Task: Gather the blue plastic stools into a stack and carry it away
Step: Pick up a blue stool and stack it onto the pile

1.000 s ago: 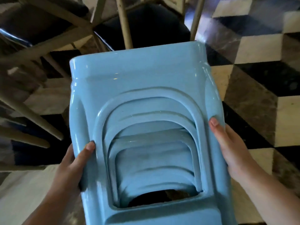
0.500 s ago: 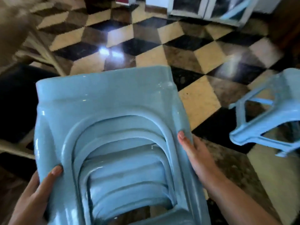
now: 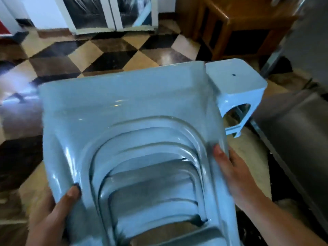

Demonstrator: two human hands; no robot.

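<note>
1. The left hand (image 3: 51,217) grips the lower left leg of the stack of blue stools (image 3: 124,110), thumb curled over the front face and the other fingers hidden behind the plastic.
2. The stack is held off the floor (image 3: 99,52), tilted so its top seat points away from the person; nested arched openings of several stools show one inside another on the upward face.
3. The right hand (image 3: 236,176) holds the stack's right leg, thumb lying along the front edge and palm against the side; its other fingers are out of sight.
4. A single blue stool (image 3: 236,86) stands upright on the floor just beyond the stack's upper right corner, partly hidden behind it.
5. A brown wooden table (image 3: 248,22) stands on the floor behind that stool, and a grey metal surface (image 3: 301,135) fills the right edge of the view.
6. Since half a second ago the view has swung rightward: the lone stool, then lying tipped at the right edge, now appears upright and close to the stack, and the wooden chair legs at the left are gone from view. Both hands keep the same hold.
7. The floor is glossy tile in a cube pattern of black, brown and cream, with bright glare at the left. White-framed glass panels (image 3: 110,13) line the far wall.
</note>
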